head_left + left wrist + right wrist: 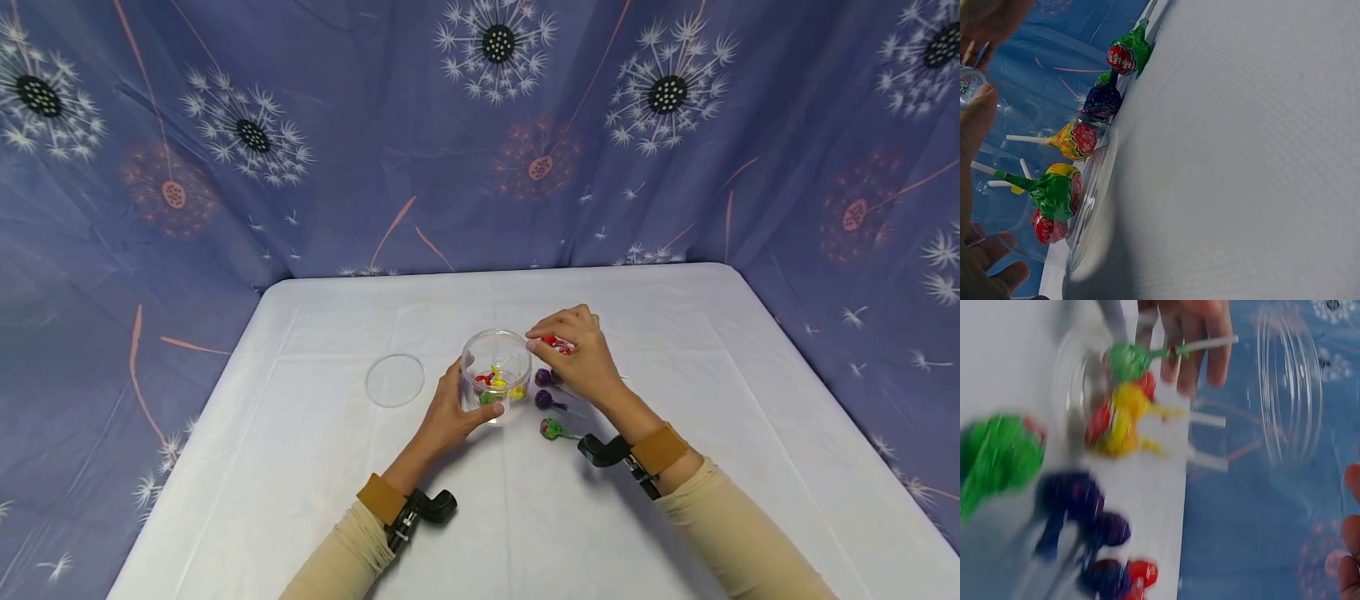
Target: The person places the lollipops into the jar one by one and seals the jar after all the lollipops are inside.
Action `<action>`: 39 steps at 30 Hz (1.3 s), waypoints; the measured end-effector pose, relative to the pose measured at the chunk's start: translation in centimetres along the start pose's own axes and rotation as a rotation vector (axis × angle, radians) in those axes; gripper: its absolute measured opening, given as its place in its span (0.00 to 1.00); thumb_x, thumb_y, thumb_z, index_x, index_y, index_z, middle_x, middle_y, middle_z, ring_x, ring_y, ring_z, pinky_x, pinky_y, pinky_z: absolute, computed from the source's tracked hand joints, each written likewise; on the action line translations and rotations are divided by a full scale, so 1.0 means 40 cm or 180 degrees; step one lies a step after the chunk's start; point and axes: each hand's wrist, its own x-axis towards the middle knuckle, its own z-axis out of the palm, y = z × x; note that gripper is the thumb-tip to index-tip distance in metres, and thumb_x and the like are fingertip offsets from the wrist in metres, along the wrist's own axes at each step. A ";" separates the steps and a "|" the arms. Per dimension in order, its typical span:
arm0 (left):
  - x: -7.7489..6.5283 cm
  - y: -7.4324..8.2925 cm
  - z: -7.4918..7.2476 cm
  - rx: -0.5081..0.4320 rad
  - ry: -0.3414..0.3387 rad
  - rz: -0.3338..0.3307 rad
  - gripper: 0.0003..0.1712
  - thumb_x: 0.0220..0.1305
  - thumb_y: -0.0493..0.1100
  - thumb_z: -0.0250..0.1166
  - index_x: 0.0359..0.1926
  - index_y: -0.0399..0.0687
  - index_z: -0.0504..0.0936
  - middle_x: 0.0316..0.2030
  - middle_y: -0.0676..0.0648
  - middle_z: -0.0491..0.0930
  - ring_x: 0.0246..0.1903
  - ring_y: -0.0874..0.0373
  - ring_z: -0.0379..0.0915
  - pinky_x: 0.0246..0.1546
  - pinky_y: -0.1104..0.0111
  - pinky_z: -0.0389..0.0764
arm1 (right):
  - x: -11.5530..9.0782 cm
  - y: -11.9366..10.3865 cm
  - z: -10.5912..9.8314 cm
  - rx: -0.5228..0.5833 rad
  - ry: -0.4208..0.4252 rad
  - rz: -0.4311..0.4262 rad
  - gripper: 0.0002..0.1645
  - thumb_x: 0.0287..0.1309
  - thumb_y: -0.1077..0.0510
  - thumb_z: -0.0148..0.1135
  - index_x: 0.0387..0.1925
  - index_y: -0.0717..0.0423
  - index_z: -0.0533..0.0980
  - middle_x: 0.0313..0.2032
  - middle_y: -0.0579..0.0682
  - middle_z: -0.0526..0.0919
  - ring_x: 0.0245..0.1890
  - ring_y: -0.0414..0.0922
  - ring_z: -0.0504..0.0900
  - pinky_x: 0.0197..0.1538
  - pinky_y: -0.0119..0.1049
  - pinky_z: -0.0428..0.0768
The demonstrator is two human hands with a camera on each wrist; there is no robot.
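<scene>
My left hand (448,418) grips a clear plastic jar (497,332) by its side, thumb on the near wall and fingers around the left. Inside the jar lie lollipops with red, yellow and green wrappers, among them a green lollipop (1054,195) with its stick pointing up. Beside the jar's right rim hovers my right hand (581,354), its fingers loosely bent; no lollipop shows between them. Partly hidden under this hand are red lollipops (555,341) on the table. Nearer to me lie purple lollipops (544,400) and a green-wrapped lollipop (552,429).
A round clear lid (395,380) lies flat to the left of the jar. White cloth covers the table (300,467), and a blue curtain with dandelion prints (360,150) hangs behind it and at both sides.
</scene>
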 end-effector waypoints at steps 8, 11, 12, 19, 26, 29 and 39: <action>-0.003 0.001 -0.002 0.0018 0.0013 0.0030 0.56 0.46 0.54 0.75 0.71 0.49 0.54 0.69 0.45 0.60 0.68 0.48 0.55 0.69 0.51 0.58 | -0.037 0.083 -0.082 -0.0302 0.0030 0.0590 0.09 0.50 0.60 0.70 0.36 0.55 0.84 0.38 0.52 0.84 0.41 0.43 0.67 0.46 0.41 0.61; -0.003 -0.001 -0.002 0.0037 0.0003 -0.0006 0.56 0.46 0.54 0.75 0.72 0.50 0.53 0.69 0.46 0.60 0.68 0.49 0.55 0.69 0.52 0.58 | -0.060 0.124 -0.101 -0.0484 -0.0029 0.0844 0.10 0.53 0.57 0.68 0.38 0.55 0.84 0.40 0.52 0.83 0.42 0.45 0.67 0.47 0.43 0.61; -0.003 -0.002 -0.002 0.0036 0.0003 -0.0019 0.56 0.46 0.54 0.75 0.72 0.50 0.53 0.69 0.46 0.60 0.68 0.49 0.55 0.69 0.52 0.57 | -0.068 0.138 -0.106 -0.0524 -0.0050 0.0923 0.10 0.54 0.56 0.67 0.38 0.55 0.84 0.40 0.52 0.83 0.43 0.46 0.67 0.47 0.43 0.61; -0.002 -0.005 0.000 0.0028 0.0008 -0.0006 0.56 0.46 0.54 0.75 0.72 0.50 0.53 0.69 0.45 0.59 0.69 0.48 0.54 0.69 0.51 0.57 | -0.121 0.221 -0.131 -0.0707 -0.0189 0.1301 0.12 0.55 0.55 0.66 0.40 0.56 0.84 0.42 0.57 0.83 0.44 0.50 0.67 0.49 0.46 0.60; -0.002 -0.002 0.001 0.0046 -0.0003 -0.0062 0.57 0.46 0.55 0.75 0.72 0.51 0.53 0.69 0.45 0.59 0.69 0.48 0.54 0.69 0.51 0.57 | -0.150 0.268 -0.150 -0.0691 -0.0374 0.1650 0.15 0.56 0.52 0.66 0.43 0.57 0.83 0.45 0.59 0.82 0.46 0.54 0.66 0.49 0.47 0.62; -0.002 0.000 0.001 0.0036 -0.0006 -0.0059 0.57 0.46 0.55 0.75 0.72 0.51 0.53 0.69 0.45 0.59 0.69 0.48 0.54 0.69 0.51 0.57 | -0.160 0.280 -0.155 -0.0704 -0.0488 0.1754 0.16 0.56 0.52 0.66 0.43 0.57 0.83 0.46 0.59 0.81 0.46 0.54 0.66 0.46 0.44 0.63; -0.003 0.002 0.003 0.0027 -0.0011 -0.0061 0.56 0.46 0.56 0.75 0.72 0.51 0.53 0.69 0.45 0.60 0.69 0.47 0.55 0.69 0.50 0.57 | -0.198 0.320 -0.160 -0.0895 -0.0593 0.1614 0.14 0.52 0.56 0.68 0.40 0.58 0.84 0.40 0.58 0.82 0.40 0.50 0.66 0.40 0.38 0.60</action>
